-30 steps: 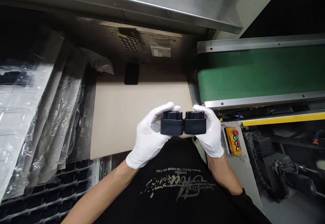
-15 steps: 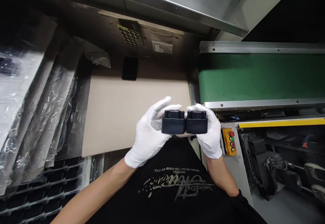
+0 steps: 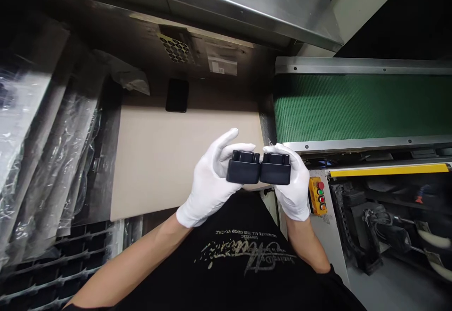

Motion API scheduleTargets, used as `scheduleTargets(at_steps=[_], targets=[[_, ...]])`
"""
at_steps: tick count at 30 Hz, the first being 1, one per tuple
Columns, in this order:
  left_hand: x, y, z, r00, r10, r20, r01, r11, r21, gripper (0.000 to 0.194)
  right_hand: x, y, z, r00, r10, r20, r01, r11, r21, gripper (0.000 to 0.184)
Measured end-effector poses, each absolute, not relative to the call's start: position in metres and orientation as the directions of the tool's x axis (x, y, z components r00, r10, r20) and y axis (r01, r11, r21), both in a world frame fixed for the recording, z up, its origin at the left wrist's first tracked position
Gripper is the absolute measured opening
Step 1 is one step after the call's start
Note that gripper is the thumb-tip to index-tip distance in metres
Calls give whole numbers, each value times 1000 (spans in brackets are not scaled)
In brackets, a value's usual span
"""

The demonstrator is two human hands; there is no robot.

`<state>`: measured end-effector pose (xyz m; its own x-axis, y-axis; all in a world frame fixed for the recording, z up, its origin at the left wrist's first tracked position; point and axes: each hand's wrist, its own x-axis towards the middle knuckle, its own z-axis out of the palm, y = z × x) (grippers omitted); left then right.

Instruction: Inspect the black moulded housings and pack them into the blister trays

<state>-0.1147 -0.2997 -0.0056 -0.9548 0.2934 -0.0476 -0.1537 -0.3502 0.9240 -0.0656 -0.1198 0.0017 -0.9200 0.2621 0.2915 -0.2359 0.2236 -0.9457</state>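
Note:
Two matching black plastic housings are held side by side in front of my chest, each a box with raised posts and a block along its top. White-gloved, my left hand (image 3: 211, 181) grips the left black plastic housing (image 3: 243, 171), its index finger stretched upward. My right hand (image 3: 294, 186), also in a white glove, is wrapped round the right black plastic housing (image 3: 275, 172). The inner edges of the two parts meet or nearly meet. The left part is slightly tilted. Both are above the near edge of the beige board (image 3: 169, 160).
A black flat object (image 3: 177, 95) lies at the board's back edge. Plastic-wrapped sheets (image 3: 60, 127) hang at left, above a black divided tray (image 3: 52, 273). On the right runs a green conveyor belt (image 3: 360, 106), with a yellow button box (image 3: 318, 196) below. A metal shelf (image 3: 247, 5) overhangs the back.
The left housing has tilted a little, and my left index finger is raised higher. Both hands have shifted slightly right in view, while the surroundings have slid slightly left.

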Motion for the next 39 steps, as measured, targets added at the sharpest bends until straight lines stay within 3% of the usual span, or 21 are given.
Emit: scheduleTargets(at_steps=[4,8,11,14,17,22,27,32,36,39], targets=[[-113,-295,-3,-972,235,-23,-105,-344,933,78,-64,-127,11,-905,279,321,-221,336,-915,39],[-109,-288,-3,-988,107,113,90,-199,976,58,-66,-136,24,-859,115,498,-323,632,-704,49],[-107,-285,-6,-968,24,250,248,-65,967,51,-70,-141,28,-826,-5,563,-392,724,-568,56],[-108,-284,-10,-955,18,297,296,-28,955,51,-73,-143,26,-819,-23,574,-379,772,-510,53],[-108,-286,-13,-964,22,266,266,-25,964,49,-72,-143,22,-828,-12,561,-356,783,-509,51],[-106,-284,-13,-981,9,194,192,-100,976,38,-71,-144,16,-869,45,492,-309,728,-612,56],[-108,-282,-11,-989,52,137,126,-173,977,25,-73,-149,13,-847,111,520,-283,734,-617,46],[-107,-281,-13,-978,56,200,179,-258,949,28,-73,-150,12,-836,67,545,-316,752,-578,52],[-103,-278,-13,-964,17,264,249,-273,929,31,-73,-148,10,-758,36,651,-389,777,-496,54],[-101,-277,-12,-966,8,258,244,-294,924,32,-73,-147,8,-746,35,665,-418,753,-508,58]])
